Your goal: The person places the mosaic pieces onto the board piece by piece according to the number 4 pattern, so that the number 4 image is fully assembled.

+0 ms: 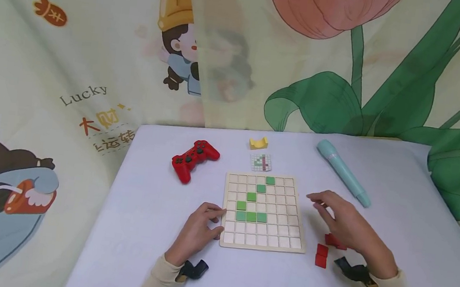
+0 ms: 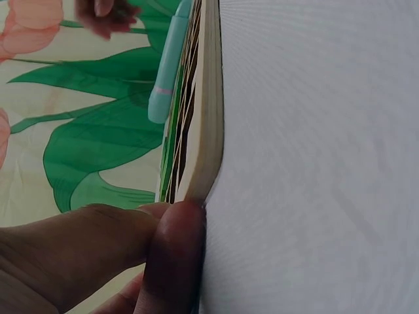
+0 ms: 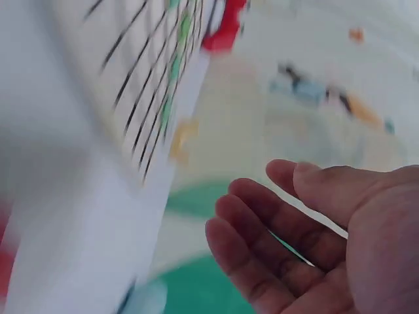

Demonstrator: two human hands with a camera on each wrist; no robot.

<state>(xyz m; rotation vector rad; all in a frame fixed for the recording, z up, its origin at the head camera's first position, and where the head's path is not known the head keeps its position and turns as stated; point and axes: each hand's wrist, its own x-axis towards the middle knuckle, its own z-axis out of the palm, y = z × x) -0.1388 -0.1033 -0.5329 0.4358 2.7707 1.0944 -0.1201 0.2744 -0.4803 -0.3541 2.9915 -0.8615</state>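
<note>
One red controller (image 1: 192, 159), left of gridded board (image 1: 261, 249), on counter (image 1: 149, 219); teal microphone (image 1: 343, 173), red tiles (image 1: 321, 256), right. Left hand (image 1: 198, 230): pinches board's left edge. Right hand (image 1: 346, 224): empty, fingers loosely curved, near tiles.

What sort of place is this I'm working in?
Probably a staged tabletop play area indoors, though the room beyond is hidden: a white-covered table stands before a cartoon-printed backdrop, set with a grid board and a red game controller.
</note>
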